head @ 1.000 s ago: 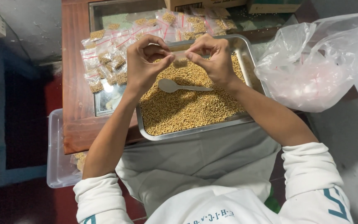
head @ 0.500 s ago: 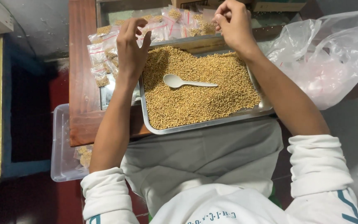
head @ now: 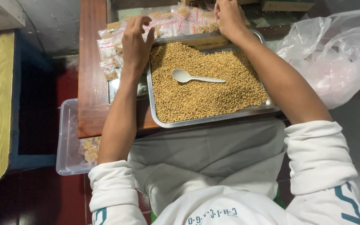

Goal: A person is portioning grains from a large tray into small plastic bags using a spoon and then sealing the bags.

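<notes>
Metal tray (head: 213,120) full of tan seeds (head: 205,83) sits at near edge of the wooden table (head: 91,83), white plastic spoon (head: 194,77) lying on the seeds approx mid-tray. Left hand (head: 135,43) rests on small sealed seed packets (head: 111,50) just left of tray. Right hand (head: 230,18) at tray's far edge, over more packets, fingers curled. Crumpled clear plastic bag (head: 334,54) off table's right side. Clear bin (head: 69,141) below left corner w/ packets inside.

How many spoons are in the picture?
1. A white spoon lies on the seeds in the metal tray, between the two hands. Others could be buried or hidden.
</notes>
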